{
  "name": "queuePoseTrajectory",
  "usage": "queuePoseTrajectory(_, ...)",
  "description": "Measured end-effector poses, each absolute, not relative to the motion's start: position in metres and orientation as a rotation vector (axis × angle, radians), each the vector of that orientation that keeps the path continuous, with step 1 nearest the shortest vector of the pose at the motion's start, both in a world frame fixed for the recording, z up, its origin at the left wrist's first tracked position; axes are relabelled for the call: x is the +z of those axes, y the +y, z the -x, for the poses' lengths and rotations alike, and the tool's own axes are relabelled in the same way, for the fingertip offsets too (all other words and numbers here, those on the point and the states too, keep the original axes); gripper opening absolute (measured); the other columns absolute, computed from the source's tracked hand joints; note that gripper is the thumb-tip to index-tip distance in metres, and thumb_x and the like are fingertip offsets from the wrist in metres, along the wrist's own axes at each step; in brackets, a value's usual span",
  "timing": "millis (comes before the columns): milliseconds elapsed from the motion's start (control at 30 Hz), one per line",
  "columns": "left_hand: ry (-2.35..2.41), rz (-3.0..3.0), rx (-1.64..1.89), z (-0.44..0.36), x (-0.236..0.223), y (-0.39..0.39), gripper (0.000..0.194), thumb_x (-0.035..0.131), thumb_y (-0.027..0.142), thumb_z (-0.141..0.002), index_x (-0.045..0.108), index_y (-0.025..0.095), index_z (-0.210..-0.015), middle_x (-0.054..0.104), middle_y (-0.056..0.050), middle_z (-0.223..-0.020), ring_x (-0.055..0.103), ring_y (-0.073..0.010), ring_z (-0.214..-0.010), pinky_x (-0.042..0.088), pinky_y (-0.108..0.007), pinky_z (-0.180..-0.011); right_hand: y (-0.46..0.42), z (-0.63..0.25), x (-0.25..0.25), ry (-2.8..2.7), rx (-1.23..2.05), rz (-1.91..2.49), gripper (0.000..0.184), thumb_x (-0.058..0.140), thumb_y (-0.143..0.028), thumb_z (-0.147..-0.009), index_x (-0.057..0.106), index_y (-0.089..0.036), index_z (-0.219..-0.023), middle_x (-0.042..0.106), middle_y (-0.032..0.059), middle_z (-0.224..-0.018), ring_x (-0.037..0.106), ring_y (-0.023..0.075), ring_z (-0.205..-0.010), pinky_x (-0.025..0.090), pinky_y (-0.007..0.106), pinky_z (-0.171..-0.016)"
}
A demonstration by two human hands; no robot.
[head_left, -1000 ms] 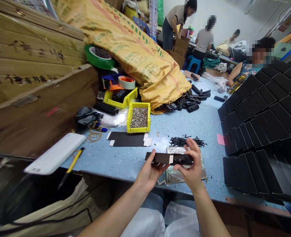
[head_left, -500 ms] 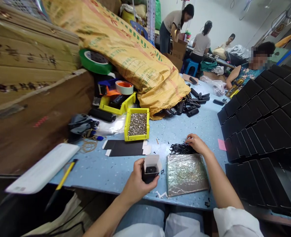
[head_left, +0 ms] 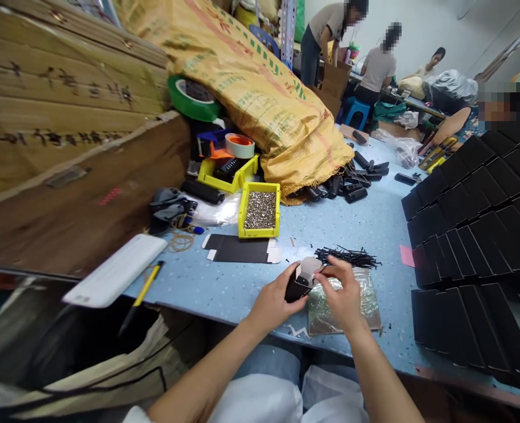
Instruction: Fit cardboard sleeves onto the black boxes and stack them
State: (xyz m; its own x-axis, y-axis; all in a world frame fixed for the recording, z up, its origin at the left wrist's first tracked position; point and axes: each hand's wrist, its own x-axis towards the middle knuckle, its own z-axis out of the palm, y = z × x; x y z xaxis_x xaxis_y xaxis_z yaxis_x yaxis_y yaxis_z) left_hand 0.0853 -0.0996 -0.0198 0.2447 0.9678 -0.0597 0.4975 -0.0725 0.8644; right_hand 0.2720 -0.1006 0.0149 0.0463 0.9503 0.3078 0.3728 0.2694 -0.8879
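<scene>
Around the hands, the blue surface [head_left: 348, 226] has open room at 9 o'clock; its near edge runs at 6, right under the forearms. Stacked black boxes [head_left: 475, 235] wall off 3 o'clock. Right hand [head_left: 343, 294] is half-curled, can't tell if it's pinching anything. Left hand [head_left: 269, 302] is wrapped snug round a small black box [head_left: 297, 291], at that hand's 2 o'clock, flap up.

It was a workroom with a white wall [head_left: 458, 41] and a speckled blue table [head_left: 224, 288].
The wall was brightly lit, and toward the back a perforated metal post [head_left: 287, 32] stood upright. Near this post there was a blue chair [head_left: 264, 40], partly hidden; farther right, a blue stool [head_left: 357, 111] stood near a far table [head_left: 425, 107]. A brown wooden panel [head_left: 79, 200] was at the left.
</scene>
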Motion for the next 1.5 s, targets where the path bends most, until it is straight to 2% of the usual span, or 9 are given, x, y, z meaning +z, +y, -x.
queuePoseTrajectory(300, 1.332, -1.736, 0.813, -0.083, -0.027, -0.101, 0.062, 0.064, 0.042, -0.083, 0.041, 0.026, -0.138, 0.053, -0.011, -0.140, 0.054, -0.0284, -0.126, 0.044, -0.040, -0.102, -0.091, -0.274, 0.021, -1.982, 0.584, 1.169, 0.016, 0.058, -0.028, -0.091, 0.072, -0.026, -0.097, 0.066, 0.0057, -0.106, 0.057, 0.0212, -0.100, 0.045, 0.040, -0.090)
queuePoseTrajectory(467, 1.257, -1.876, 0.805, -0.083, -0.030, -0.099, 0.042, 0.065, 0.035, -0.080, 0.052, 0.024, -0.118, 0.064, -0.008, -0.116, 0.064, -0.0256, -0.104, 0.050, -0.037, -0.088, -0.092, -0.260, -0.010, -1.359, 1.086, 1.210, 0.042, 0.052, -0.042, -0.093, 0.056, -0.027, -0.132, 0.066, 0.0065, -0.112, 0.064, 0.0176, -0.094, 0.053, 0.031, -0.080)
queuePoseTrajectory(667, 1.286, -1.696, 0.700, -0.087, -0.020, -0.099, 0.103, 0.071, 0.026, -0.069, 0.006, 0.021, -0.150, 0.069, -0.009, -0.108, 0.070, -0.0255, -0.084, 0.052, -0.033, -0.072, -0.100, -0.240, -0.014, -1.606, 1.063, 0.960, 0.037, 0.058, -0.050, -0.088, 0.069, -0.031, -0.118, 0.068, 0.0047, -0.122, 0.062, 0.0234, -0.114, 0.047, 0.041, -0.102)
queuePoseTrajectory(867, 1.323, -1.661, 0.647, -0.083, -0.014, -0.093, 0.103, 0.068, 0.034, -0.073, 0.005, 0.021, -0.153, 0.071, -0.007, -0.103, 0.071, -0.0265, -0.078, 0.053, -0.032, -0.069, -0.095, -0.244, -0.004, -1.744, 0.933, 0.931, 0.034, 0.049, -0.041, -0.095, 0.064, -0.031, -0.124, 0.065, 0.0044, -0.127, 0.060, 0.0200, -0.117, 0.048, 0.040, -0.102)
queuePoseTrajectory(967, 1.337, -1.591, 0.735, -0.086, -0.011, -0.093, 0.101, 0.070, 0.039, -0.072, 0.012, 0.019, -0.152, 0.071, -0.009, -0.105, 0.071, -0.0280, -0.085, 0.054, -0.036, -0.075, -0.103, -0.247, -0.011, -1.889, 0.881, 0.992, 0.053, 0.056, -0.050, -0.089, 0.049, -0.034, -0.138, 0.044, 0.0041, -0.149, 0.046, 0.0226, -0.133, 0.040, 0.043, -0.110)
queuePoseTrajectory(1067, 1.409, -1.431, 0.901, -0.099, -0.001, -0.104, 0.089, 0.062, 0.049, -0.080, 0.017, 0.020, -0.151, 0.065, -0.013, -0.121, 0.067, -0.0297, -0.104, 0.053, -0.042, -0.089, -0.133, -0.244, -0.015, -1.815, 0.873, 1.185, 0.114, 0.079, -0.051, -0.068, 0.009, -0.029, -0.154, 0.016, 0.0122, -0.160, 0.032, 0.0312, -0.142, 0.039, 0.050, -0.110)
queuePoseTrajectory(1133, 1.321, -1.406, 0.949, -0.110, 0.007, -0.117, 0.079, 0.055, 0.052, -0.086, 0.019, 0.024, -0.150, 0.054, -0.014, -0.137, 0.059, -0.0305, -0.119, 0.050, -0.045, -0.097, -0.161, -0.249, -0.011, -1.753, 0.796, 1.303, 0.127, 0.083, -0.037, -0.063, -0.005, -0.027, -0.154, 0.014, 0.0152, -0.160, 0.028, 0.0338, -0.144, 0.038, 0.053, -0.111)
queuePoseTrajectory(1333, 1.022, -1.573, 0.995, -0.132, 0.021, -0.128, 0.058, 0.055, 0.048, -0.088, 0.034, 0.030, -0.140, 0.050, -0.012, -0.137, 0.056, -0.0288, -0.120, 0.051, -0.047, -0.097, -0.262, -0.396, 0.069, -1.531, 0.161, 1.590, 0.079, 0.066, -0.022, -0.072, 0.038, -0.025, -0.145, 0.054, 0.0102, -0.138, 0.055, 0.0290, -0.124, 0.045, 0.043, -0.105)
queuePoseTrajectory(1500, 0.965, -1.623, 0.868, -0.173, 0.031, -0.126, 0.037, 0.049, 0.046, -0.093, 0.047, 0.028, -0.125, 0.050, -0.010, -0.131, 0.060, -0.0239, -0.108, 0.054, -0.042, -0.089, -0.316, -0.612, 0.154, -0.851, -0.558, 2.063, 0.075, 0.075, -0.041, -0.070, 0.052, -0.019, -0.137, 0.055, 0.0166, -0.136, 0.050, 0.0315, -0.128, 0.036, 0.045, -0.108)
